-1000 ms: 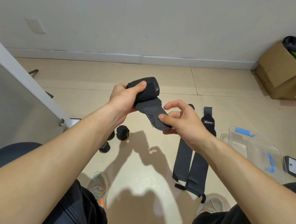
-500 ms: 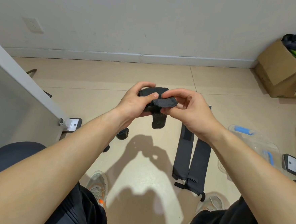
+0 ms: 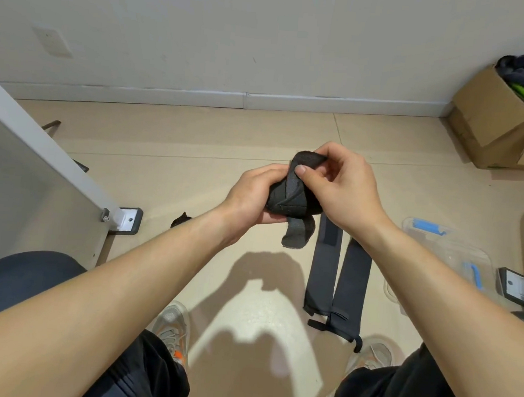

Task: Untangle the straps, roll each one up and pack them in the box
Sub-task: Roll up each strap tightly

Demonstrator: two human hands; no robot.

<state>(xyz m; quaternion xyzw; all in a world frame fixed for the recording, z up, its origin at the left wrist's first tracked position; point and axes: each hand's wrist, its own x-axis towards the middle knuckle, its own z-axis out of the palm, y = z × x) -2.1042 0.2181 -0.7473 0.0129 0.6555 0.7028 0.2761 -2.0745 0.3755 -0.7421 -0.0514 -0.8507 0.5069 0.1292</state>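
Beige floor tiles point(image 3: 196, 138) run up to a pale wall point(image 3: 265, 43), and we sit above them with both arms stretched out. Our left grip point(image 3: 254, 194) curls round the rolled strap point(image 3: 287, 200) from the left and below. Our right grip point(image 3: 345, 188) closes on it from the right, with the thumb point(image 3: 301, 170) pressed on the outer wrap and the fingers curled over the top edge. A short loose tail point(image 3: 298, 236) hangs just below the left grip.

Below the right grip two flat straps point(image 3: 322, 274) lie side by side on the floor, their far ends hidden behind the right wrist. Well to the right of that grip sits the clear box point(image 3: 482, 260) with blue latches point(image 3: 427, 226). Farther up and to the right stands a cardboard box point(image 3: 495, 121). Left of the left grip a white panel point(image 3: 40, 158) slants down.

We can read no lettering now. The white logo that showed on one flat strap a second ago is behind the right wrist. Back then the right grip was pulling the loose end out toward us. Half a second ago it pinched that end over the top of the roll, and now its thumb pins it there. Both grips have drifted right and lower. Of the black rolls seen below the left wrist, only one dark corner point(image 3: 180, 219) shows beside the left forearm.
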